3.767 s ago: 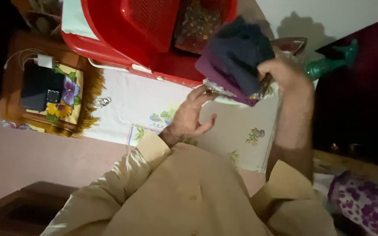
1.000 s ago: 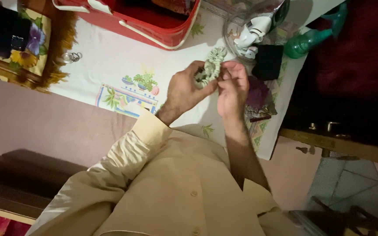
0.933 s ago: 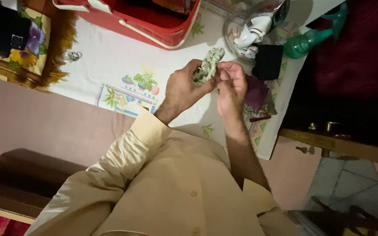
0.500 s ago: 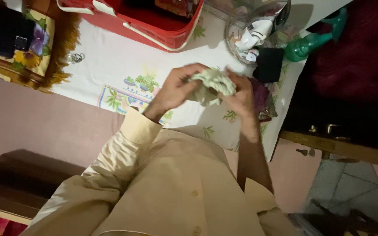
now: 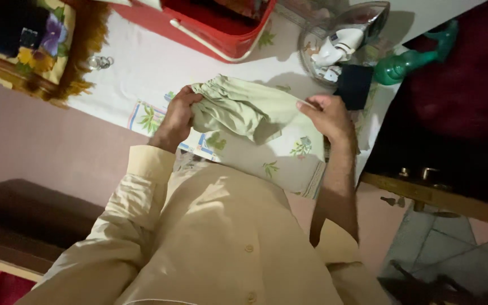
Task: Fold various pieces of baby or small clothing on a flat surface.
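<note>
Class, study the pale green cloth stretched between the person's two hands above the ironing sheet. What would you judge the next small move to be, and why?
Probably lowering the pale green cloth flat onto the white printed sheet. The left hand and right hand grip opposite edges, yet the middle sags in folds above the sheet, and the iron stands close behind.

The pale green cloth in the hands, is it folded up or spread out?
Mostly spread: the pale green cloth stretches between the left hand and right hand, with some folds.
</note>
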